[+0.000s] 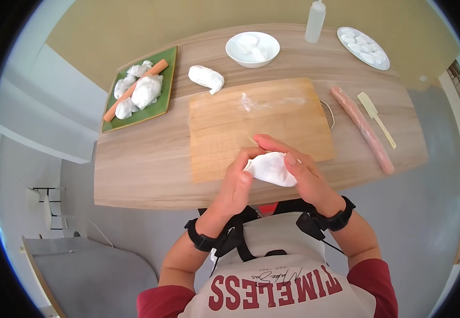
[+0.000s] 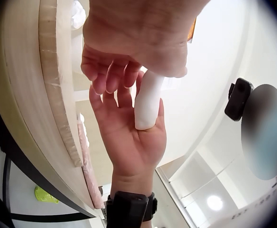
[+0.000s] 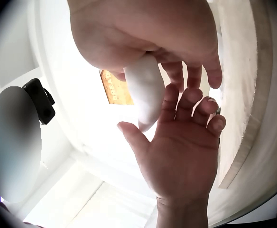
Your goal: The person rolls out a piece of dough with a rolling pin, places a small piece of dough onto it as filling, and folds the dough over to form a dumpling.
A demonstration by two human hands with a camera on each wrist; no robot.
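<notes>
A smooth white dough piece [image 1: 273, 169] is held between both hands, above the front edge of the wooden board [image 1: 251, 114]. The left hand [image 1: 236, 183] holds one end and the right hand [image 1: 310, 180] holds the other, its thumb on the near face. Seen in the left wrist view, the dough [image 2: 148, 102] bridges the left hand [image 2: 138, 38] and the right palm [image 2: 133, 145]. In the right wrist view the dough [image 3: 144, 90] runs from under the right hand [image 3: 148, 28] to beside the left thumb; the left hand's [image 3: 183, 156] fingers are gently bent.
Left is a green tray [image 1: 161, 103] with wrapped lumps and a rolling pin [image 1: 158, 67]. Behind the board are a wrapped lump [image 1: 206, 78], a white bowl [image 1: 253, 62], a bottle [image 1: 315, 22] and a plate [image 1: 383, 64]. A wrapped pink roll [image 1: 365, 130] and spatula [image 1: 370, 107] lie right.
</notes>
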